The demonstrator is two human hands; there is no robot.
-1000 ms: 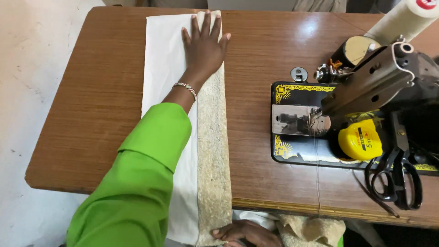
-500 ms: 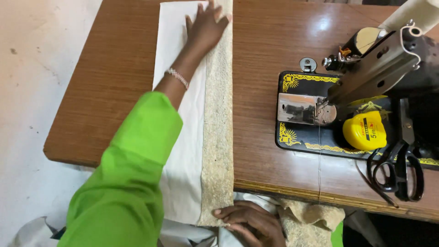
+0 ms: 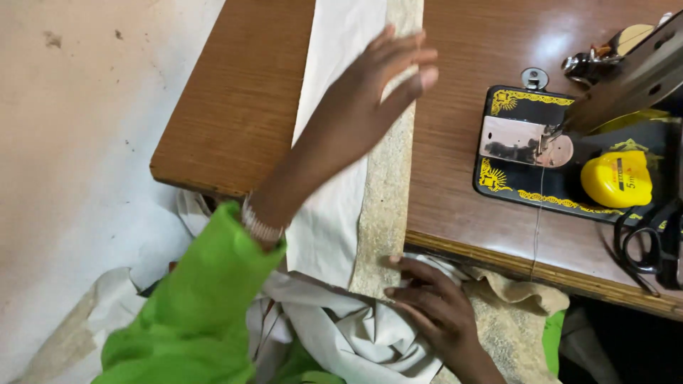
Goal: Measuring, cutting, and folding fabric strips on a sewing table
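Observation:
A long white fabric strip (image 3: 333, 220) lies along the wooden table (image 3: 235, 107), with a beige textured strip (image 3: 385, 206) beside it on the right. My left hand (image 3: 373, 96), in a green sleeve with a beaded bracelet, hovers over both strips with its fingers stretched out and holds nothing. My right hand (image 3: 435, 313) rests at the table's near edge with spread fingers pressing on the bunched white and beige cloth that hangs off the table.
A black sewing machine base (image 3: 516, 181) with yellow ornament and a metal needle plate sits at the right. On it lie a yellow tape measure (image 3: 617, 179) and black scissors (image 3: 651, 245). Pale floor lies to the left.
My left hand has pulled back toward me along the fabric and lifted off it. The view has shifted nearer and leftward, and my right hand shows more fully at the table edge.

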